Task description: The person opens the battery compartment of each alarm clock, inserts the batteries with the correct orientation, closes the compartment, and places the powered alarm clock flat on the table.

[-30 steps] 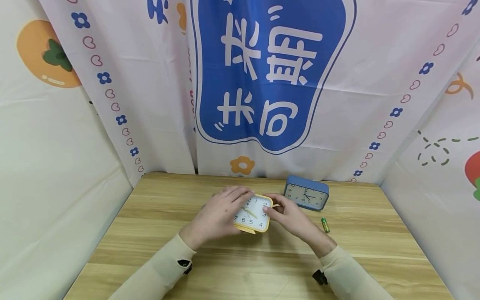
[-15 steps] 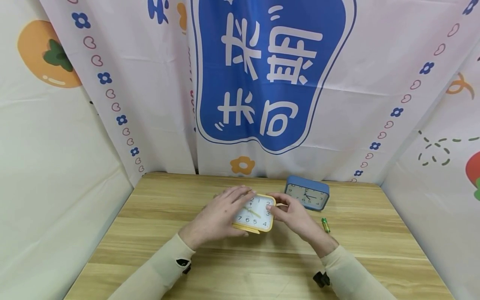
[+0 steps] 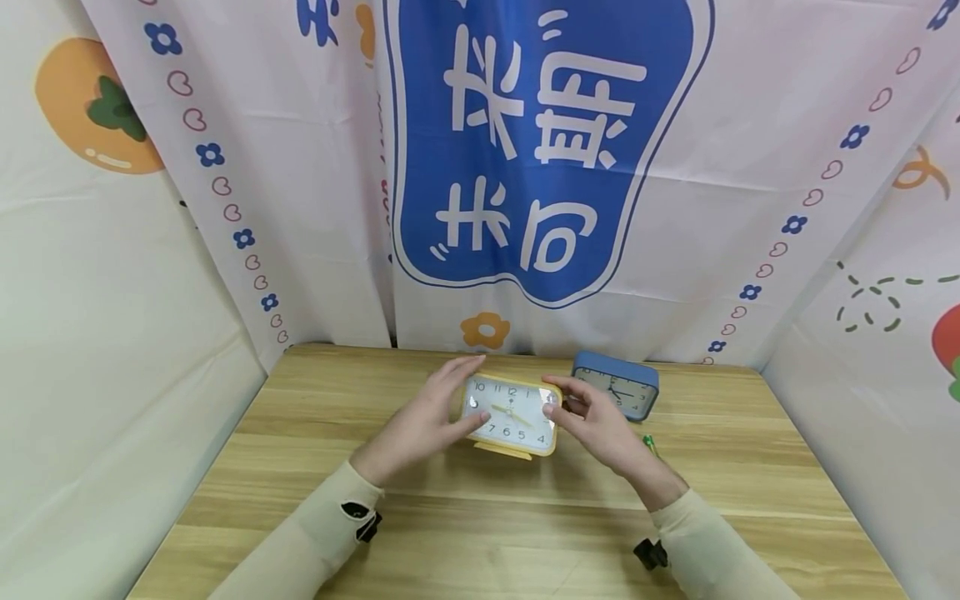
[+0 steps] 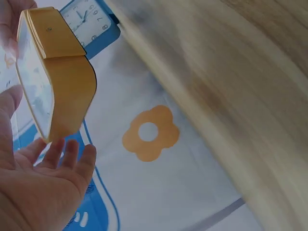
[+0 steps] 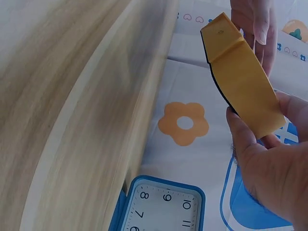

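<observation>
A yellow alarm clock (image 3: 512, 415) with a white dial faces up toward the head camera, slightly tilted, above the middle of the table. My right hand (image 3: 606, 429) pinches its right side, thumb over the dial's edge and fingers behind, as the right wrist view also shows on the yellow casing (image 5: 248, 89). At the clock's left side is my left hand (image 3: 420, 421), its thumb in front of the dial and its fingers spread. In the left wrist view those fingers (image 4: 67, 161) extend loosely by the casing's end.
Behind my right hand a blue alarm clock (image 3: 615, 387) stands at the back right of the wooden table (image 3: 517, 542). A green battery (image 3: 649, 444) lies near it, partly covered by my right wrist. A printed white curtain (image 3: 337, 208) hangs beyond the back edge.
My left hand has loosened from the clock's left side and spread, uncovering the dial. The clock has shifted a little right and up, with my right hand still gripping it.
</observation>
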Motion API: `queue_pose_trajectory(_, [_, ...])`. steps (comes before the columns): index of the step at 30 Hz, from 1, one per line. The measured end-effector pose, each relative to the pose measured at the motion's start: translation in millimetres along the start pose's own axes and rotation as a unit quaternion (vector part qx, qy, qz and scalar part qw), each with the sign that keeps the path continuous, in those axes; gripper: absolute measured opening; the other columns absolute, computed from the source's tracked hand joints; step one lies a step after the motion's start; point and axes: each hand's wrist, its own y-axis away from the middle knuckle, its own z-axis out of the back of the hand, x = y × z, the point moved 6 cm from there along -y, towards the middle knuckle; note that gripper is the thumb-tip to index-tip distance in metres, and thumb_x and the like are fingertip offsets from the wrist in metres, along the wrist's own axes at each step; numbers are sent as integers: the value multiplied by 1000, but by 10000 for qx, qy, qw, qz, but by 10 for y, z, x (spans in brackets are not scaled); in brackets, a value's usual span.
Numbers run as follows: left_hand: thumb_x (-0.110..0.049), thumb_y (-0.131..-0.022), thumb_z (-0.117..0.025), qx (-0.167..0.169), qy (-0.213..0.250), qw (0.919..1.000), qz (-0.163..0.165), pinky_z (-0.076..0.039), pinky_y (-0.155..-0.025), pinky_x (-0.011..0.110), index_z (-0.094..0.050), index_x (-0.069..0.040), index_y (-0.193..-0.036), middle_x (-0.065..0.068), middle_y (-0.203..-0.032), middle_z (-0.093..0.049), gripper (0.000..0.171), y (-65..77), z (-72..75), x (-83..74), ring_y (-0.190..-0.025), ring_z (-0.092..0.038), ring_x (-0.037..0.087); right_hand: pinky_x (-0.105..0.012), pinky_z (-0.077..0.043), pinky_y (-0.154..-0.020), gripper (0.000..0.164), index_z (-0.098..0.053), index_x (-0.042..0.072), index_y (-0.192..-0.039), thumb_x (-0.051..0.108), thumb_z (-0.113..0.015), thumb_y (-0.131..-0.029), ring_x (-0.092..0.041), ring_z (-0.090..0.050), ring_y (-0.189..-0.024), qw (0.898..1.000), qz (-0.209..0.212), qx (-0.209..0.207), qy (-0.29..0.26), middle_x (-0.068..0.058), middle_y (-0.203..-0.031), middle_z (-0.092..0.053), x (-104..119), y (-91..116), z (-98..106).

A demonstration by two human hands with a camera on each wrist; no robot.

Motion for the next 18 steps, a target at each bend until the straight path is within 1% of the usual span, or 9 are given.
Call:
queue_pose_trajectory(2, [-35,-111,-85,-52,311,9994,153,-45,-141,64,-40,-15,-184,13,-187,-45,88,-4,13,59,-171,-49,42,-24,-68,-107,58,-56,1,-171,14,-73,-117,-44,-72,-149,9999,54,-51,88,-30,-159,-67,6,3,17])
queue_pose_trajectory(4, [-32,-111,-84,-68,671,9973,288,-47,-140,64,-41,-15,-183,14,-186,-45,86,-13,17,118,-170,-50,43,-25,-69,-104,58,-56,1,-171,14,-74,-117,-42,-74,-144,9998,138,-54,143,-30,-159,-67,14,5,28])
queue_pose_trajectory(8, [-26,-111,-84,-34,1403,9890,469,-47,-140,63,-40,-11,-182,18,-183,-48,84,-37,14,224,-170,-50,44,-24,-69,-102,58,-56,1,-171,14,-74,-117,-39,-76,-138,9991,364,-69,226,-31,-156,-68,30,6,57])
queue_pose_trajectory(11, [-24,-112,-83,-20,1955,9789,594,-46,-141,64,-39,-7,-182,20,-181,-51,85,-55,8,308,-170,-50,45,-21,-69,-100,58,-56,2,-171,12,-74,-117,-37,-77,-135,9981,549,-87,250,-30,-152,-69,45,6,78])
queue_pose_trajectory(13, [-24,-112,-83,0,2272,9715,672,-46,-140,64,-38,-6,-182,21,-180,-53,85,-65,6,355,-169,-51,46,-22,-69,-97,57,-56,3,-171,11,-73,-117,-36,-77,-132,9974,666,-98,265,-31,-150,-69,56,5,87])
queue_pose_trajectory(16, [-20,-112,-82,80,2746,9583,788,-46,-141,63,-40,-5,-181,23,-180,-53,82,-71,-6,407,-169,-51,47,-22,-69,-96,57,-55,3,-172,9,-72,-118,-37,-77,-131,9966,789,-101,221,-32,-152,-68,70,3,94])
queue_pose_trajectory(18, [-19,-113,-81,149,2976,9506,868,-47,-140,62,-43,-5,-180,23,-180,-52,79,-66,-21,432,-168,-51,48,-24,-69,-96,57,-54,3,-172,9,-72,-118,-38,-76,-132,9964,824,-112,183,-33,-154,-67,78,1,95])
